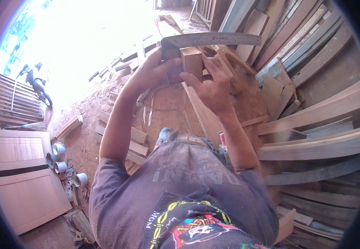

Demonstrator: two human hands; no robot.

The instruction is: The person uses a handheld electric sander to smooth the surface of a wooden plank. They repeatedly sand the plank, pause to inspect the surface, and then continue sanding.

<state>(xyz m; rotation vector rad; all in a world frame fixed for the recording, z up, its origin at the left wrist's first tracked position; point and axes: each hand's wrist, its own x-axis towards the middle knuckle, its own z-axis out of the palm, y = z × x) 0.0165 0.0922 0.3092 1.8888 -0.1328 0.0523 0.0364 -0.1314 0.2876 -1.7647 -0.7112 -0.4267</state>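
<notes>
– Fingers of the left hand (pixel 153 68): how do they stand?
– Curled round the dark stock (pixel 170 53) of a try square (pixel 213 40), thumb laid across it.
– And the right hand (pixel 215 87)?
– Pinching a wooden block (pixel 193 64) between thumb and fingers. The block is held above the dusty ground (pixel 165 106), just beside the stock, its end near the steel blade (pixel 234 39).

a head-worn fisheye camera is looking down and forward over the shirt (pixel 124 199), taking in the left hand (pixel 160 67) and right hand (pixel 213 88) from near above.
</notes>
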